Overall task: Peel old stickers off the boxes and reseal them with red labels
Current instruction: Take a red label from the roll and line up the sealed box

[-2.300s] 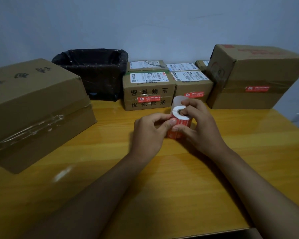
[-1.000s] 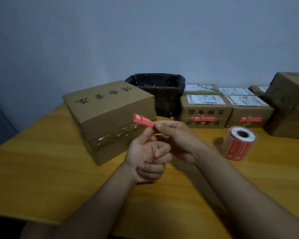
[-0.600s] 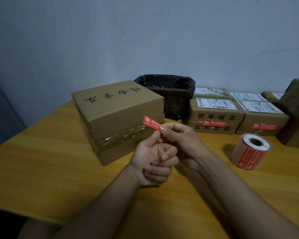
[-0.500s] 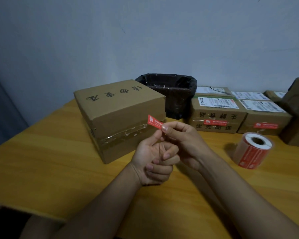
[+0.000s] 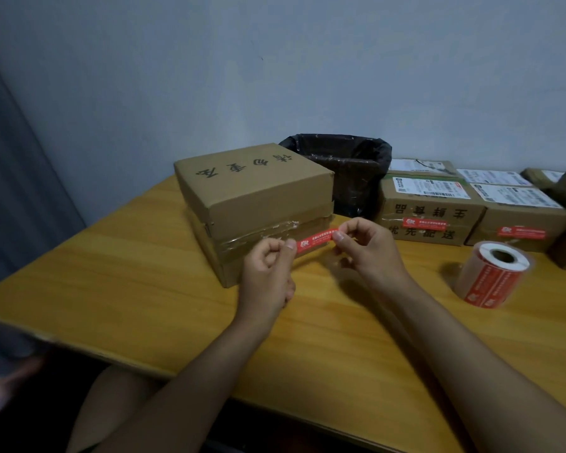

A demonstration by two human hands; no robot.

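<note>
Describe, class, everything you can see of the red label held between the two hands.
The red label is a narrow strip with a white logo at its left end and small white print too fine to read. It looks like thin sticker paper. It is off the roll, stretched roughly level, its right end a little higher. The left hand pinches its left end, the right hand its right end. It is held in front of the taped seam of the large cardboard box; contact cannot be judged.

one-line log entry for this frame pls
step: apply label | left hand: pinches red label | right hand: pinches other end | target: taped box, label not yet stuck | roll: on table
</note>
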